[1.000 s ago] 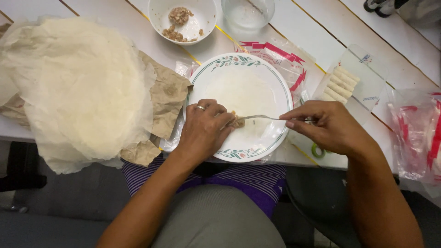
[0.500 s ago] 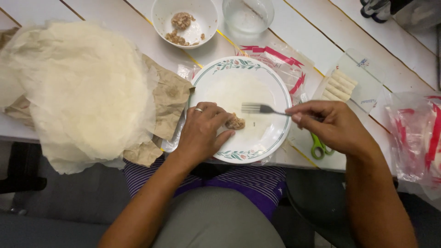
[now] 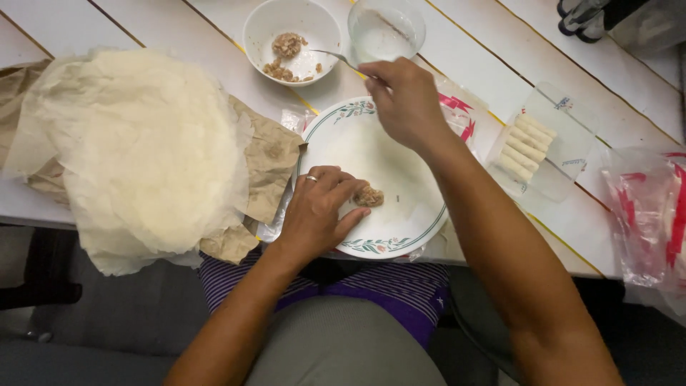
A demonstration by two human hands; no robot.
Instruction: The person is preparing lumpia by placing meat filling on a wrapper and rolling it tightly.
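Note:
A white plate with a flowered rim (image 3: 421, 221) sits at the table's near edge with a thin pale wrapper spread on it. A small lump of brown filling (image 3: 369, 196) lies on the wrapper. My left hand (image 3: 318, 211), a ring on one finger, rests on the plate with its fingers touching the lump. My right hand (image 3: 404, 100) is raised over the plate's far rim and grips a fork (image 3: 332, 56) whose tines reach into a white bowl (image 3: 259, 28) holding brown filling (image 3: 287, 45).
A big stack of thin round wrappers (image 3: 136, 150) lies on brown paper (image 3: 271, 161) at the left. A glass bowl of water (image 3: 386, 30) stands beside the white bowl. A clear tray of rolled pieces (image 3: 525, 146) and plastic bags (image 3: 643, 214) are at the right.
My right hand has lifted the fork off the plate and carried it away to the white bowl. The lump of filling stays on the wrapper under my left fingers.

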